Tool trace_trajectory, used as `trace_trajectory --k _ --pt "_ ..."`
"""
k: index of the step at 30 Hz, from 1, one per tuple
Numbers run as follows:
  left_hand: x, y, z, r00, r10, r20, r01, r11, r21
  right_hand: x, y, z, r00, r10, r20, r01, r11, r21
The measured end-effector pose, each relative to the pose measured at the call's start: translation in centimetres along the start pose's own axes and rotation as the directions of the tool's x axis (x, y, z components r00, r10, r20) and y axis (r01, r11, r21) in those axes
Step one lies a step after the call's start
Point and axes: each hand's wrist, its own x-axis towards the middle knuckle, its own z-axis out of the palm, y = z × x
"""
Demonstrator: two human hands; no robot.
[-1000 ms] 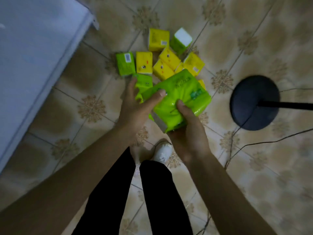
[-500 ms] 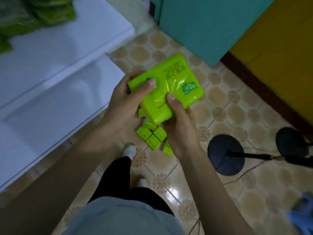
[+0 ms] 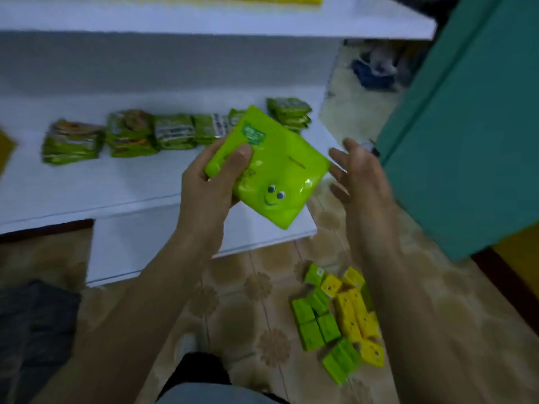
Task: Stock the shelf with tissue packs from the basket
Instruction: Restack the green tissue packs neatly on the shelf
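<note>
Green tissue pack [image 3: 271, 170], held over the shelf [image 3: 122, 182] edge in the left grip [image 3: 215, 182] closed on its corner, right grip [image 3: 358, 170] open just beside it, should go flat into the bare room ahead of the grip, short of the row of packs [image 3: 145, 135].

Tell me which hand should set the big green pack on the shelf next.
Left. The left hand already grips the big green pack above the white shelf, close to the row of green packs. The right hand is open beside it, holding nothing.
</note>
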Motion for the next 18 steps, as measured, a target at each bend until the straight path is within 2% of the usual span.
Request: trace_trajectory --k 2,5,7,8,11,15,18 --pt "0.1 1.9 -1.8 0.992 0.055 -0.112 -0.061 0.997 -0.054 -1.1 0.0 3.8 0.985 -0.173 0.025 0.175 0.977 -0.123" --pt "0.4 4.4 -4.7 0.985 0.127 -0.118 -0.132 0.991 -0.038 -1.8 0.3 9.9 0.902 -0.355 0.247 0.411 0.882 -0.23" --pt "0.7 5.6 -7.8 0.973 0.212 -0.09 -0.206 0.976 0.068 -1.2 -0.3 13.8 0.852 -0.435 0.29 0.507 0.825 -0.25" --pt "0.9 6.3 -9.8 0.954 0.29 -0.076 -0.274 0.946 0.175 -0.8 -0.8 15.6 0.845 -0.459 0.276 0.523 0.817 -0.244" --pt "1.9 9.2 -16.6 0.875 0.484 0.024 -0.418 0.728 0.544 -0.3 -1.9 21.5 0.803 -0.515 0.3 0.583 0.783 -0.217" --pt "3.3 13.8 -24.7 0.812 0.572 0.117 -0.517 0.611 0.6 -0.3 -2.4 30.0 0.74 -0.54 0.401 0.645 0.738 -0.199" --pt "4.5 16.9 -30.8 0.739 0.65 0.178 -0.554 0.435 0.71 -0.4 -2.8 35.9 0.706 -0.525 0.475 0.667 0.718 -0.199"
